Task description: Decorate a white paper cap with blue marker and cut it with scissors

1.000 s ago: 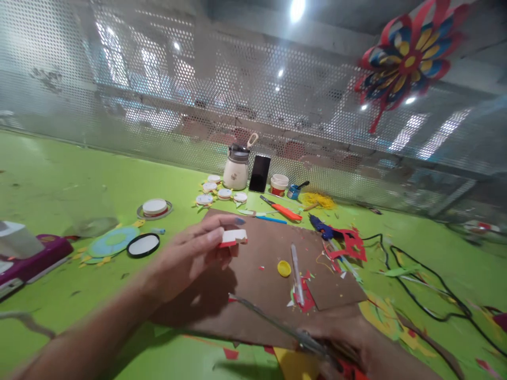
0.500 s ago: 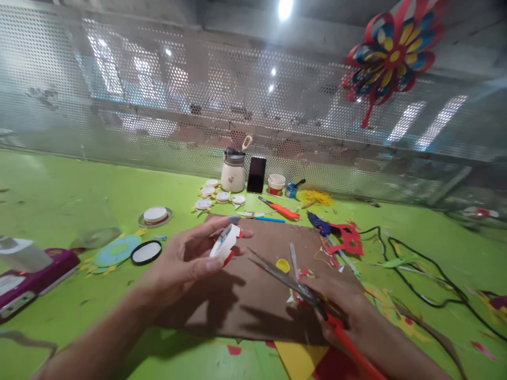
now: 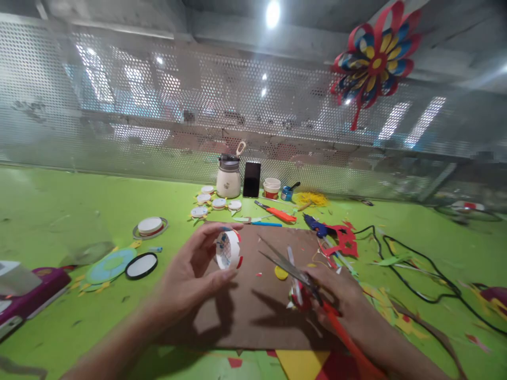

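My left hand pinches a small white round lid with red bits on its rim, tilted on edge above the brown cardboard sheet. My right hand grips red-handled scissors whose blades are parted and point left toward the lid, a short gap away. A yellow disc and a clear stick lie on the cardboard between the hands.
On the green table: a white jar, a black phone, several white lids, an orange cutter, a blue glue gun with black cable, red paper scraps, a black-rimmed disc, a purple device. A paper flower hangs on mesh.
My left hand turned the lid from flat to on edge, its inside now showing. My right hand rose from the bottom edge with the scissors, and the blades swung up toward the lid.
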Demonstrator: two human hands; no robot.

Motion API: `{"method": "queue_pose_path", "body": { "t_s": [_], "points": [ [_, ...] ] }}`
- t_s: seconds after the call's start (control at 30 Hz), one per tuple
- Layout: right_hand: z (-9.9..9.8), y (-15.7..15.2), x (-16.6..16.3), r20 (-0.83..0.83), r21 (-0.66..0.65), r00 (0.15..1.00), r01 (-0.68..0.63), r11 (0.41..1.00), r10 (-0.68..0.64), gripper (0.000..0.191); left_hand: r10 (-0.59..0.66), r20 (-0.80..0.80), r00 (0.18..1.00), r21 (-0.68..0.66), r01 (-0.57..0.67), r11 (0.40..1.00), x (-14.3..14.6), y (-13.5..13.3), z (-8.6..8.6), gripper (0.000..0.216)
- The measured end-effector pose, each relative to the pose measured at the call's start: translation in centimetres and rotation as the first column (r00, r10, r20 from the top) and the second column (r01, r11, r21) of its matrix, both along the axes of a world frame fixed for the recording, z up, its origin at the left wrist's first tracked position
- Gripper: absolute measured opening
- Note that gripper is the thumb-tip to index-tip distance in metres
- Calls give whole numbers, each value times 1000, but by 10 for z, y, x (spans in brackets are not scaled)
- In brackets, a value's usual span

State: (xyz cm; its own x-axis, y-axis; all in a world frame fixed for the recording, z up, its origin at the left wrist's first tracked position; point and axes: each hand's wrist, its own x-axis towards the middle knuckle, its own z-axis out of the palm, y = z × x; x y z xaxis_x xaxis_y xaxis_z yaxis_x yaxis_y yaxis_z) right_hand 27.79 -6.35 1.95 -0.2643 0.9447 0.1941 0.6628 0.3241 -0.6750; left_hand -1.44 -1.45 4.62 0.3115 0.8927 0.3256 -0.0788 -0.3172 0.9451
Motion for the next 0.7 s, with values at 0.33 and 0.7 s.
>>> {"method": "queue_pose_path", "body": {
  "t_s": [0.33,0.7],
  "points": [
    [-12,7,4,9,12,999,41,999,-41,20,435,-404,805,419,-260,870,5,1,-16,54],
    [-9,15,9,144,172,980,114,978,-140,33,570,-496,655,598,-218,771,7,-5,-18,49]
  ]
}}
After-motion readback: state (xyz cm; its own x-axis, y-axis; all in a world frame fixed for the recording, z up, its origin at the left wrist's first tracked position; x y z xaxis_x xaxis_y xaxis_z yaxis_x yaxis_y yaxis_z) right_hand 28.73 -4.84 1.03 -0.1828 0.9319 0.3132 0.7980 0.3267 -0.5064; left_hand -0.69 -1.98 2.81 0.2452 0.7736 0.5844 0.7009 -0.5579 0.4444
